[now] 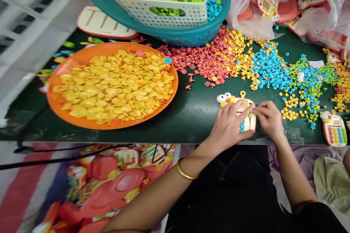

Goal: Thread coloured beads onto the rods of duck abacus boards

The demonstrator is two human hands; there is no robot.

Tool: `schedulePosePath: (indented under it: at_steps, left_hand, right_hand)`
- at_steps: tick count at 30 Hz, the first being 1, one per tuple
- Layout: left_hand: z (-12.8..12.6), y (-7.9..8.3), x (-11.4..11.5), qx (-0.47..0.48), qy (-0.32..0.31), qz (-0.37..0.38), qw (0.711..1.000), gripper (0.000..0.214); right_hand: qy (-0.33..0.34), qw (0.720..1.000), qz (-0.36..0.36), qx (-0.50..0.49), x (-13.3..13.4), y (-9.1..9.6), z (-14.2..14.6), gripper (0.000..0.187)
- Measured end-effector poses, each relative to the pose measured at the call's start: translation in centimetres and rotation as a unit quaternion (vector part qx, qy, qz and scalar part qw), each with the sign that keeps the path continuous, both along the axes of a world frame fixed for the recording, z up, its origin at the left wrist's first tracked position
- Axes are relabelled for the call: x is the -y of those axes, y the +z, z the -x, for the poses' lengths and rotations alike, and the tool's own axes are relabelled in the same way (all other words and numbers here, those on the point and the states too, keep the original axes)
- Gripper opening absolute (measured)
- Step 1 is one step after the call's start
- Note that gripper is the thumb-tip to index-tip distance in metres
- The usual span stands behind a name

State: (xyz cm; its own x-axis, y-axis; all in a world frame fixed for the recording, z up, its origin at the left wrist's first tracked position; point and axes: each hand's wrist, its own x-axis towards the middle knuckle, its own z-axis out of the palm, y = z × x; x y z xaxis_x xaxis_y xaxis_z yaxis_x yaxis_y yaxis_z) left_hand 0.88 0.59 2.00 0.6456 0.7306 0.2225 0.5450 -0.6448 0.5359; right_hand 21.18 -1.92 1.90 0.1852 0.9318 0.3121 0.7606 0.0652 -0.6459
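Observation:
A small cream toy board (247, 125) lies at the table's front edge, with a googly-eyed yellow head (229, 99) and a yellow ring (242, 94) at its top. My left hand (225, 125) is closed over the board, thumb along its lower edge and fingers across its face, hiding much of it. Blue beads (242, 126) and a green bead (250, 115) sit in the board's slots. At the board's upper right edge, my right hand (269, 118) is pinched, its fingertips close to the left fingers. Whatever is in that pinch is hidden.
An orange dish (51, 94) of yellow pieces stands left. Behind it, a white basket (131, 9) of green pieces rests in a teal tub (177, 38). Red pieces (202, 58) and blue pieces (269, 67) lie in heaps. A filled toy board (335, 129) lies right.

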Motion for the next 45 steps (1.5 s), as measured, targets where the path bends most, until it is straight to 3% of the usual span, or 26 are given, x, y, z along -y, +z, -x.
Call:
schedulePosePath:
  at_steps: [3, 5, 7, 10, 14, 17, 19, 22, 24, 26, 27, 29, 31, 36, 38, 42, 45]
  left_hand:
    - [-0.1, 0.2, -0.1, -0.015, -0.031, -0.008, 0.999, 0.061]
    - [-0.1, 0.3, -0.1, -0.009, -0.031, -0.008, 0.999, 0.059]
    - [-0.1, 0.2, -0.1, -0.007, -0.025, -0.007, 1.000, 0.058]
    - [-0.1, 0.1, -0.1, -0.006, -0.024, -0.002, 1.000, 0.058]
    - [0.1, 0.0, -0.1, -0.002, -0.029, 0.019, 0.999, 0.063]
    - [0.1, 0.2, -0.2, 0.005, 0.002, 0.054, 0.999, 0.077]
    - [-0.1, 0.5, -0.2, -0.003, 0.024, 0.060, 0.998, 0.091]
    - [-0.6, 0.8, -0.4, -0.044, 0.022, 0.028, 0.998, 0.098]
    - [-0.8, 0.7, -0.4, -0.061, 0.000, 0.002, 0.998, 0.086]
    - [-0.8, 0.6, -0.3, -0.051, -0.016, -0.014, 0.998, 0.070]
    - [-0.7, 0.5, -0.3, -0.041, -0.016, -0.019, 0.999, 0.064]
    - [-0.6, 0.3, -0.1, -0.021, -0.007, -0.021, 1.000, 0.056]
    - [-0.6, 0.2, 0.0, -0.012, -0.001, -0.015, 1.000, 0.054]
    - [-0.8, 0.1, 0.0, -0.020, -0.002, -0.001, 1.000, 0.074]
    - [-0.8, 0.0, 0.1, -0.018, -0.006, -0.003, 1.000, 0.069]
    - [-0.7, 0.0, 0.2, -0.004, 0.003, 0.011, 1.000, 0.059]
    - [-0.9, 0.4, 0.2, 0.000, 0.033, 0.025, 0.999, 0.077]
  right_hand:
    - [-0.177, 0.981, -0.021, 0.074, -1.6, 0.5, -6.1, 0.020]
    - [-0.201, 0.976, 0.001, 0.085, -2.9, 0.7, -9.3, 0.015]
    - [-0.181, 0.980, 0.018, 0.081, -3.7, 0.7, -10.3, 0.014]
    - [-0.136, 0.990, 0.000, 0.028, -3.6, 0.6, -7.1, 0.017]
    - [0.015, 0.996, -0.044, -0.081, -2.1, -0.1, 0.3, 0.015]
    - [0.046, 0.996, -0.061, -0.044, -0.8, -0.5, 3.2, 0.016]
    - [0.055, 0.997, -0.054, -0.010, -0.1, -0.4, 3.1, 0.017]
    - [0.099, 0.995, 0.001, 0.016, -0.4, 0.4, -0.1, 0.018]
    - [0.030, 0.998, 0.018, 0.042, -1.8, 1.0, -4.0, 0.016]
    - [-0.155, 0.984, 0.015, 0.090, -3.7, 1.4, -8.3, 0.016]
    - [-0.191, 0.976, 0.025, 0.098, -4.6, 1.5, -10.3, 0.017]
    - [-0.206, 0.971, 0.052, 0.108, -6.0, 1.3, -13.1, 0.014]
    - [-0.171, 0.977, 0.075, 0.107, -6.4, 1.2, -14.2, 0.007]
    - [-0.121, 0.986, 0.065, 0.095, -4.5, 2.1, -11.1, 0.010]
    - [-0.097, 0.991, 0.050, 0.075, -3.5, 2.4, -8.3, 0.016]
    - [0.029, 0.995, 0.092, -0.038, -2.0, 1.6, -1.3, 0.018]
    - [0.002, 0.991, 0.086, -0.106, -1.1, 0.8, 2.7, 0.013]
